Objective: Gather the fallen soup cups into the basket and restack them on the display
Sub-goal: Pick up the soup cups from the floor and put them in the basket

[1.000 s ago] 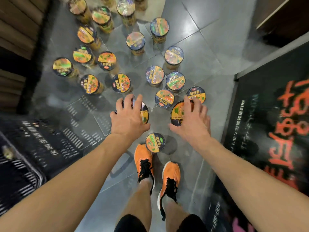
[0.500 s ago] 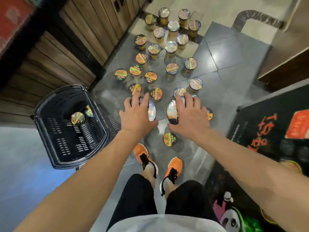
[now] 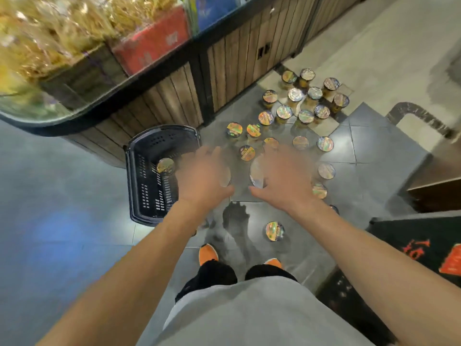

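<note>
Blurred, the left hand (image 3: 204, 176) curls its grip over a soup cup (image 3: 226, 175); the right hand (image 3: 283, 176) curls its grip over a second cup (image 3: 255, 173). The basket (image 3: 134, 156) beside them holds a third cup (image 3: 165, 166).

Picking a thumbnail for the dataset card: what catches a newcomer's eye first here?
Foil-lidded soup cups standing scattered over the grey floor, centre to upper right. At centre, the blurred left hand and right hand each grip a cup from above. Left of them sits the black basket with another cup visible inside.
</note>
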`<state>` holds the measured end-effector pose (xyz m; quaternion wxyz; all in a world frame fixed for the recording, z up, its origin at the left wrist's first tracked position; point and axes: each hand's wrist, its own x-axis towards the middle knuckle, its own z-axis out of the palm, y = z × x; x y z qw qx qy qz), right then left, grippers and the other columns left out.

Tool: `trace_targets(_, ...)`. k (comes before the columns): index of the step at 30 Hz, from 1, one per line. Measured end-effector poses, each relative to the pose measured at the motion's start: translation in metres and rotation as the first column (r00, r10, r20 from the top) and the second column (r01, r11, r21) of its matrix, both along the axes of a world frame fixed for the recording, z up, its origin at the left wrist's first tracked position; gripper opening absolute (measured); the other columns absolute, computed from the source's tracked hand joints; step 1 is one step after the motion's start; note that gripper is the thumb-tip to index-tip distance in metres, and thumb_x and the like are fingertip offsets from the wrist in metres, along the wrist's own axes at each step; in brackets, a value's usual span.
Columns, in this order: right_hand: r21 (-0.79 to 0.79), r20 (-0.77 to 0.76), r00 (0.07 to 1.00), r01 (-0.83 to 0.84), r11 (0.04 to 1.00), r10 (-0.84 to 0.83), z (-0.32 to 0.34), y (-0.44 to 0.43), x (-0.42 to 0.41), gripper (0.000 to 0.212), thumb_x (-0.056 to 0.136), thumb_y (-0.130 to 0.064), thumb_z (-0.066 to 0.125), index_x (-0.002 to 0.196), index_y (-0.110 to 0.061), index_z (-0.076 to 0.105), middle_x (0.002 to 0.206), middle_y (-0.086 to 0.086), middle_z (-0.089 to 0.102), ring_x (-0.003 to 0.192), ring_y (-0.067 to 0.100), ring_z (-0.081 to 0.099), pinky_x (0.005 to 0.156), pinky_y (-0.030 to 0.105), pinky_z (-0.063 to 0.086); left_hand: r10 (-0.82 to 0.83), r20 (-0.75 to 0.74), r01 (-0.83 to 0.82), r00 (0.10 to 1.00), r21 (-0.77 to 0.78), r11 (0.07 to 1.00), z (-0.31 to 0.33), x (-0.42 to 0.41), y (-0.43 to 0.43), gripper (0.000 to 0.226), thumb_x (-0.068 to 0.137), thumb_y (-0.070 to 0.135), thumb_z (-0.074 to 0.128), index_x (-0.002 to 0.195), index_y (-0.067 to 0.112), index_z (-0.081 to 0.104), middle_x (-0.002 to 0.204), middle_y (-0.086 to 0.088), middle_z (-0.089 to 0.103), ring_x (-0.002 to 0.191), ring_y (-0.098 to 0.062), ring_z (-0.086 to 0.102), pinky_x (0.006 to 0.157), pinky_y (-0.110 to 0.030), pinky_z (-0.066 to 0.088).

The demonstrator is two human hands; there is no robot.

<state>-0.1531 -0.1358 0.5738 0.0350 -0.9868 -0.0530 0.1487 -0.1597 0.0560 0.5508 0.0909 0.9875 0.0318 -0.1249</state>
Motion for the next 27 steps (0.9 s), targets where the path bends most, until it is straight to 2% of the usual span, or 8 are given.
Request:
trace_targets(4,-0.012,0.012,0.998,-0.065,0.998,0.065,0.011,0.064,0.013,0.113,0.076,-0.075,0.069,0.16,-0.021,0.017,0.157,0.011,0.025,0.138,0.04,0.031,0.099,0.053,0.046,0.059,-0.019,-0.059,0.998,0.004,0.998,0.011,0.003,0.058,0.102,0.075,0.07,0.069,0.157,0.036,0.02,0.158,0.003,0.021,0.143,-0.032,0.021,0.105,-0.059,0.038)
trace_targets(11,0.023,-0.01,0.982,-0.187,0.982,0.187,-0.001,0.159,0.048,0.115,0.075,-0.076,0.069,0.161,-0.021,0.015,0.157,0.012,0.025,0.137,0.04,0.032,0.104,0.055,0.045,0.182,-0.037,-0.181,0.983,0.035,0.983,0.003,0.018,0.148,0.106,0.074,0.069,0.072,0.158,0.036,0.017,0.161,0.002,0.021,0.145,-0.032,0.021,0.106,-0.058,0.042)
trace_targets(17,0.033,-0.074,0.953,-0.293,0.956,0.294,-0.035,0.218,0.09,0.114,0.075,-0.076,0.068,0.161,-0.022,0.015,0.16,0.01,0.022,0.141,0.039,0.029,0.104,0.054,0.042,0.272,-0.084,-0.268,0.959,0.05,0.962,-0.027,0.042,0.2,0.106,0.072,0.07,0.073,0.157,0.034,0.021,0.16,0.001,0.023,0.146,-0.033,0.023,0.104,-0.058,0.045)
trace_targets(22,0.03,-0.103,0.93,-0.352,0.936,0.353,-0.07,0.255,0.135,0.118,0.07,-0.078,0.07,0.16,-0.022,0.016,0.159,0.01,0.026,0.137,0.038,0.032,0.098,0.052,0.048,0.344,-0.116,-0.341,0.932,0.039,0.939,-0.054,0.071,0.23,0.101,0.072,0.066,0.073,0.154,0.036,0.022,0.157,0.001,0.027,0.142,-0.033,0.027,0.099,-0.057,0.046)
trace_targets(27,0.036,-0.152,0.906,-0.394,0.919,0.394,-0.111,0.282,0.173,0.119,0.072,-0.076,0.071,0.161,-0.023,0.012,0.161,0.01,0.022,0.14,0.037,0.028,0.102,0.053,0.046,0.396,-0.139,-0.397,0.908,0.022,0.917,-0.096,0.101,0.253,0.102,0.071,0.065,0.074,0.153,0.035,0.02,0.156,0.0,0.028,0.141,-0.033,0.027,0.097,-0.057,0.049)
